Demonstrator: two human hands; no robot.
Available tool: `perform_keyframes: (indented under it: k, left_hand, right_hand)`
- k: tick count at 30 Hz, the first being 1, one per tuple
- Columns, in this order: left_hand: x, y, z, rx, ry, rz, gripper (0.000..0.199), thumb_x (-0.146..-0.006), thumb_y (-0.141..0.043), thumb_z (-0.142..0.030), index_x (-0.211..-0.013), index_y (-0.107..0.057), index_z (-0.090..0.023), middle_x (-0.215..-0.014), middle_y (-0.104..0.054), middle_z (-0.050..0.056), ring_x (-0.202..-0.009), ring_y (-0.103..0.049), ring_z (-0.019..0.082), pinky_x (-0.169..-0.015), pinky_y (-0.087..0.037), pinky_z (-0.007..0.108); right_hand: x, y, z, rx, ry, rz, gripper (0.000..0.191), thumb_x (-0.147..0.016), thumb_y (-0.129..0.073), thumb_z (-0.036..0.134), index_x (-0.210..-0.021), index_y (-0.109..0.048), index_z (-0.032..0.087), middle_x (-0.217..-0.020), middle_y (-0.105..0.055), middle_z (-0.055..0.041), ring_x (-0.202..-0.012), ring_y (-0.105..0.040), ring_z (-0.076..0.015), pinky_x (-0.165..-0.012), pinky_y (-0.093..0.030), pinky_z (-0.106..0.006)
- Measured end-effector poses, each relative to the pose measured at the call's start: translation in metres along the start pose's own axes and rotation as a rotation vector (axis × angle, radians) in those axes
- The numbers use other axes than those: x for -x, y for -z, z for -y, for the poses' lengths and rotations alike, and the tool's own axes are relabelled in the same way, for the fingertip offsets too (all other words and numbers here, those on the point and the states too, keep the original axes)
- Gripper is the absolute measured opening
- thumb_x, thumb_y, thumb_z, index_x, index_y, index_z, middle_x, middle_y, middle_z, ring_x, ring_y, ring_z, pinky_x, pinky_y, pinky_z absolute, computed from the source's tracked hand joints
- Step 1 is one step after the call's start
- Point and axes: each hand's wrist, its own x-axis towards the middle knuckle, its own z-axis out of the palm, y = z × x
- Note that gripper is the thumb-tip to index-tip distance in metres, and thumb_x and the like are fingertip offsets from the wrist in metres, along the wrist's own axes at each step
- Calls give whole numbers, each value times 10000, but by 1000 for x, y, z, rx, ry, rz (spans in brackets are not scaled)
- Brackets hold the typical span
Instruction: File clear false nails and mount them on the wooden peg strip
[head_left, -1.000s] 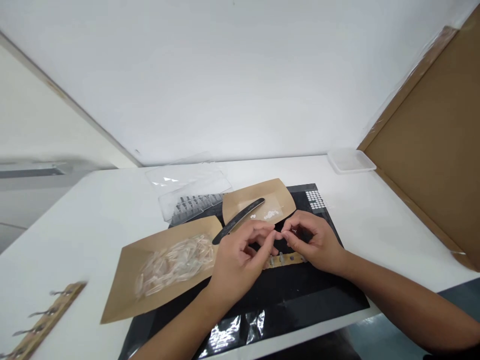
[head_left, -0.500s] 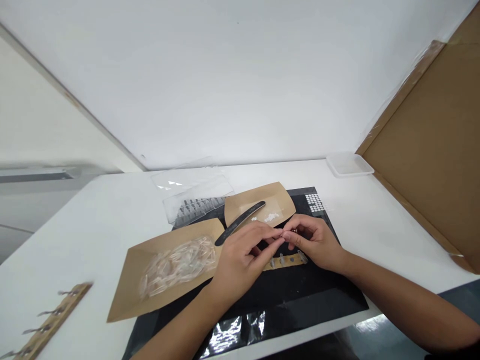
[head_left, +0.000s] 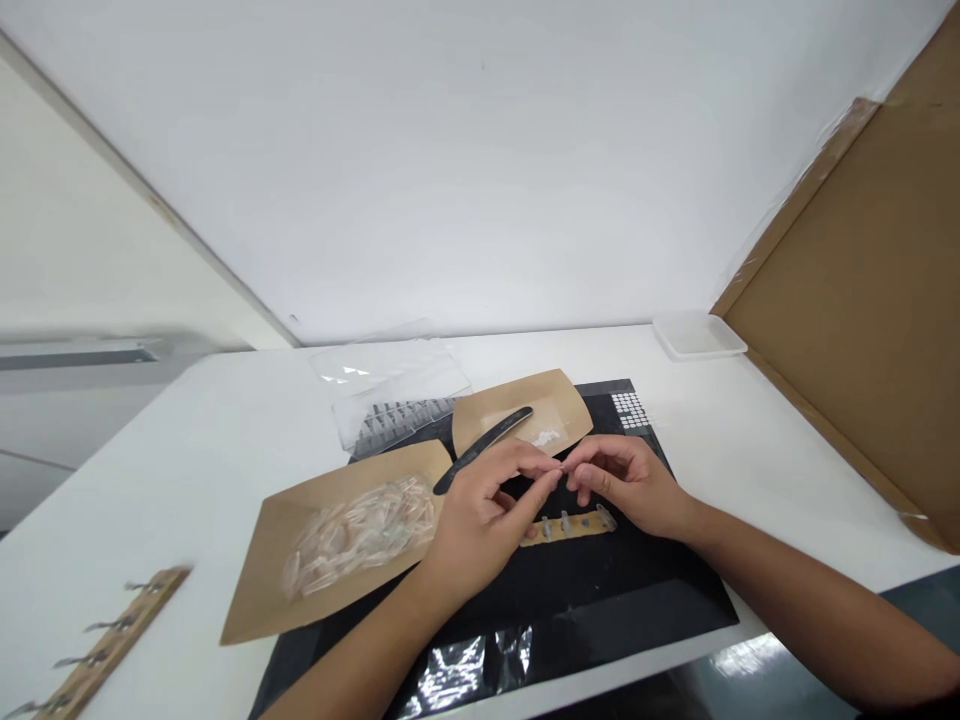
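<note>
The left hand (head_left: 476, 515) and the right hand (head_left: 637, 490) meet above a black mat (head_left: 615, 595) on a white table (head_left: 757, 440). The left thumb and index finger are together at their tips, pinched on a small piece (head_left: 562, 468); the piece is too small to identify. It is located between the two hands, where the right index fingertip adjoins it. The right thumb lies close below that index finger; whether these two clamp the piece cannot be told. Below the hands, a wooden strip (head_left: 574, 525) lies on the mat and carries clear nail tips (head_left: 565, 521), its left end partly covered by the left hand. Beside the left hand, a larger cardboard tray (head_left: 259, 570) contains a heap of clear, elongated pieces (head_left: 360, 530). Behind the hands, a smaller cardboard tray (head_left: 469, 412) contains white bits (head_left: 546, 438); a dark curved file (head_left: 484, 447) lies slantwise over its left front side. A sheet of white dots (head_left: 628, 410) lies at the right rear of the mat. A clear plastic case (head_left: 397, 420) is at the left rear, and a second wooden strip (head_left: 124, 640), bearing upright clips, is at the far left.
</note>
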Motion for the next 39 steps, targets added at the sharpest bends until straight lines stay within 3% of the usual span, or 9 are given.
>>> perform_keyframes:
  k: [5, 9, 16, 23, 28, 35, 39]
  left_hand:
    - [1, 0, 1, -73, 5, -56, 166, -966, -693, -352, -995, -787, -219, -990, -712, 57, -788, -732, 165, -407, -567, 168]
    - [2, -3, 1, -135, -36, -101, 151, -965, -689, -325, -974, -797, -218, -985, -741, 56, -766, -740, 156, -406, -534, 158]
    - [5, -11, -1, -90, -116, -121, 121, -944, -724, -277, -953, -835, -230, -897, -773, 57, -727, -744, 162, -397, -516, 169]
    - [7, -10, -2, -77, -183, -95, 122, -946, -738, -226, -989, -851, -246, -884, -778, 49, -701, -736, 143, -419, -522, 175]
    - [5, -9, 1, -145, -319, -88, 119, -947, -744, -184, -1006, -836, -231, -904, -783, 43, -713, -730, 126, -434, -487, 161]
    - [2, -6, 0, -343, -500, -111, 70, -951, -744, -160, -967, -796, -203, -906, -775, 41, -817, -738, 158, -713, -622, 274]
    - [2, -6, -1, -329, -469, -101, 52, -959, -738, -183, -959, -786, -202, -907, -770, 49, -789, -735, 150, -647, -615, 234]
  right_hand:
    - [3, -4, -1, 26, 50, -98, 199, -1026, -676, 379, -1142, -654, 219, -883, -755, -9, -710, -719, -119, -725, -594, -282]
    - [7, -10, -2, 39, 107, -150, 178, -1022, -688, 349, -1057, -564, 227, -890, -764, -15, -757, -745, -140, -757, -604, -306]
    - [9, -15, -8, 97, 129, -204, 215, -983, -743, 357, -977, -578, 220, -830, -751, 0, -732, -753, -148, -714, -605, -296]
    - [9, -14, -10, 40, 115, -206, 230, -970, -758, 359, -983, -573, 223, -832, -749, 1, -722, -753, -151, -715, -608, -305]
    - [9, -13, -11, 14, 93, -184, 251, -967, -764, 373, -977, -565, 221, -821, -735, 10, -695, -746, -138, -691, -602, -282]
    - [4, -9, -8, -2, 41, -114, 267, -969, -758, 396, -971, -561, 215, -766, -729, 22, -620, -706, -118, -617, -572, -249]
    - [3, -6, -9, -14, 18, -63, 277, -972, -748, 422, -977, -561, 218, -781, -741, 12, -587, -678, -108, -565, -546, -233]
